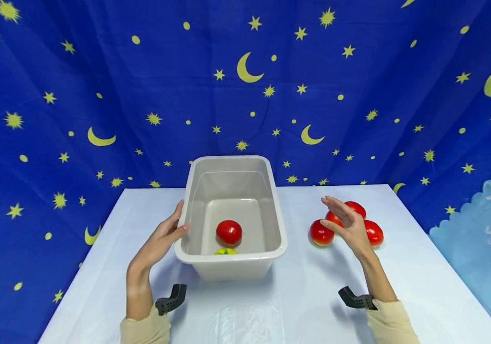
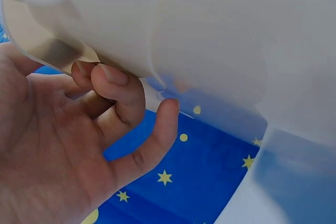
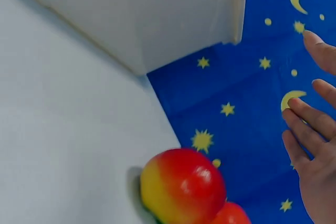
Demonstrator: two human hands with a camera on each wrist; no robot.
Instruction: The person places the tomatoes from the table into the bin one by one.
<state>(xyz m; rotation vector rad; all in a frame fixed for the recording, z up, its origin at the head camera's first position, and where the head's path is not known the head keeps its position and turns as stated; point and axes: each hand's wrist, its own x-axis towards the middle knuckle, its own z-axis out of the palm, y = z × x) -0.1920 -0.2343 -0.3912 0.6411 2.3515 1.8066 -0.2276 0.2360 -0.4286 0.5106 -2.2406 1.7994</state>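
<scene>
Nearest the camera are two beige fabric sleeves (image 1: 145,331), at 7 and 4 o'clock if the deep, lidless, light grey plastic bin (image 1: 232,268) is the dial's centre and 12 faces the blue fabric curtain with yellow stars and moons (image 1: 211,105). At 8 o'clock the left hand (image 1: 159,244) grips the bin's side, thumb over the rim and fingers bent beneath its outer lip, a hold that seems meant to steady it on the white-covered table (image 1: 297,296). Inside, a glossy red rounded fruit (image 1: 229,232) lies on the floor just toward 6, while a yellow fruit with green markings (image 1: 226,251) sits nearer the 6 o'clock wall, which hides most of it; the high walls presumably stop both rolling away. At 3 o'clock the right hand (image 1: 349,228) grasps nothing, its fingers extended and thumb parted, a gap that looks suited to something round. About that hand four shiny red fruits lie grouped on the table, seemingly set there for easy reach: one at 9 (image 1: 321,232), one at 11 partly behind its fingers (image 1: 333,218), one at 1 (image 1: 355,208) and one at 3 (image 1: 374,233).
</scene>
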